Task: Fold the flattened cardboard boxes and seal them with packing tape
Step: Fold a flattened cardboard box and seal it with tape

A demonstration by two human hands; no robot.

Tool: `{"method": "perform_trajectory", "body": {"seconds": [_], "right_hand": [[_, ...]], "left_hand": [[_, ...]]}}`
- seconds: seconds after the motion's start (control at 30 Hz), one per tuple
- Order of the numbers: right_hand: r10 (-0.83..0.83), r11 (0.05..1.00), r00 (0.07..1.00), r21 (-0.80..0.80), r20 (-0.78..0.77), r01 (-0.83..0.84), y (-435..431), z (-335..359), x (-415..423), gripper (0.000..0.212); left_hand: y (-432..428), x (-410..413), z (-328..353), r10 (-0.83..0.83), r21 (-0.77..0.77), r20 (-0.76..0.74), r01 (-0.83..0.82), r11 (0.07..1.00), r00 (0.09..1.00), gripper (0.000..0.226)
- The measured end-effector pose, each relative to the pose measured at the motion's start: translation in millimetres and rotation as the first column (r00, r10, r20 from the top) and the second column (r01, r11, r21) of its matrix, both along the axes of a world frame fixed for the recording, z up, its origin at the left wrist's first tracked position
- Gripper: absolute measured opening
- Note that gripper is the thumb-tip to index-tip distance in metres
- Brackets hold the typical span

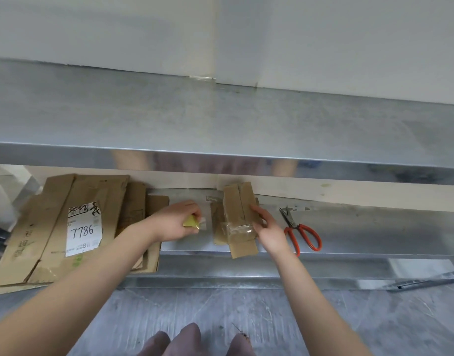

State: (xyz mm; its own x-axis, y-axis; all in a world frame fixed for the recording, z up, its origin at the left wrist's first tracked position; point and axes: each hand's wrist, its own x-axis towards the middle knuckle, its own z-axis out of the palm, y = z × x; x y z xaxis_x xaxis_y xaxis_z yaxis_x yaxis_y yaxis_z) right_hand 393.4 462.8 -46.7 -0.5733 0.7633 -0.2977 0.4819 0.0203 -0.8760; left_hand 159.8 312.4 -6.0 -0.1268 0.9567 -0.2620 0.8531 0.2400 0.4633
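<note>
- Grey metal shelving filled the view: a broad upper shelf (220, 119) and, beneath it, a lower shelf (362, 227) that served as the workbench.
- A small folded brown cardboard box (237, 201) lay on the lower shelf, its 6 o'clock end overhanging the edge and wrapped in clear packing tape (237, 229).
- The right hand (268, 229) was clamped on the box's 3 o'clock side, fingers curled over its edge.
- At the box's 9 o'clock, apart from it, the left hand (174, 222) pinched a small yellow item (191, 222) with clear film at its tip. It was probably the tape roll, though I could not be sure.
- Flattened brown cardboard boxes (53, 227) lay stacked further out at 9 o'clock, and red-handled scissors (301, 235) lay just beside the right hand at 3 o'clock.
- To do this step well, I judged, the flaps should be held shut, the tape drawn taut along the centre seam towards 12 o'clock, then pressed flat before cutting.
</note>
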Motion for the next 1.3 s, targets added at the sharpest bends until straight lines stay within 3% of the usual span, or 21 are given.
{"method": "perform_trajectory", "body": {"seconds": [0.1,0.2,0.3,0.37,0.47,0.57,0.63,0.7,0.77,1.03,1.13,1.23,1.3], "right_hand": [[0.021,0.949,0.99,0.31,0.141,-0.064,-14.4,-5.2,3.9,0.041],[-0.056,0.766,0.916,0.606,0.398,-0.217,-28.1,-5.8,12.7,0.059],[-0.116,0.559,0.909,0.783,0.401,-0.274,-45.1,2.0,15.6,0.053],[-0.072,0.493,0.935,0.827,0.347,-0.269,-60.2,8.3,12.8,0.045],[0.058,0.552,0.96,0.793,0.274,-0.26,-87.3,15.9,0.2,0.042],[0.127,0.745,0.97,0.626,0.207,-0.231,-107.7,16.6,-16.7,0.047],[0.109,0.869,0.988,0.472,0.105,-0.146,-113.1,16.0,-26.8,0.039],[0.091,0.935,0.996,0.341,0.027,-0.094,-115.6,16.5,-33.8,0.024],[0.121,0.937,0.992,0.325,0.031,-0.125,-118.4,16.5,-38.0,0.01],[0.122,0.964,0.992,0.242,-0.043,-0.108,-123.9,6.0,-43.6,0.014],[0.207,0.908,0.978,0.378,-0.028,-0.181,-133.0,6.4,-47.0,0.017],[0.256,0.78,0.967,0.59,0.0,-0.207,-144.8,2.2,-47.8,0.019],[0.194,0.801,0.98,0.584,-0.048,-0.13,-146.7,-7.6,-45.3,0.021]], "left_hand": [[-3.0,9.0,-3.5,0.032,0.063,0.021,-0.033,0.997,0.999,0.024],[-11.6,18.4,-9.1,0.04,0.104,0.059,-0.046,0.994,0.997,0.029],[-15.5,28.6,-9.7,0.021,0.128,0.081,-0.031,0.991,0.996,0.034],[-17.7,33.5,-5.3,0.018,0.132,0.084,-0.029,0.991,0.996,0.036],[-23.8,37.4,0.8,-0.001,0.154,0.109,-0.016,0.988,0.994,0.031],[-34.0,39.1,4.3,-0.018,0.183,0.097,0.0,0.983,0.995,0.02],[-41.9,39.5,4.3,-0.021,0.192,0.095,0.003,0.981,0.995,0.021],[-50.2,39.8,2.9,-0.022,0.21,0.086,0.003,0.978,0.996,0.021],[-57.6,40.5,0.6,-0.006,0.228,0.074,-0.011,0.974,0.997,0.022],[-84.1,33.4,-17.6,0.047,0.165,0.197,-0.08,0.983,0.979,0.045],[-85.9,25.6,-24.7,0.108,0.199,0.164,-0.14,0.97,0.98,0.065],[-78.5,13.5,-26.5,0.218,0.212,0.165,-0.251,0.945,0.962,0.074],[-70.9,8.4,-29.7,0.227,0.186,0.153,-0.254,0.949,0.962,0.079]]}}
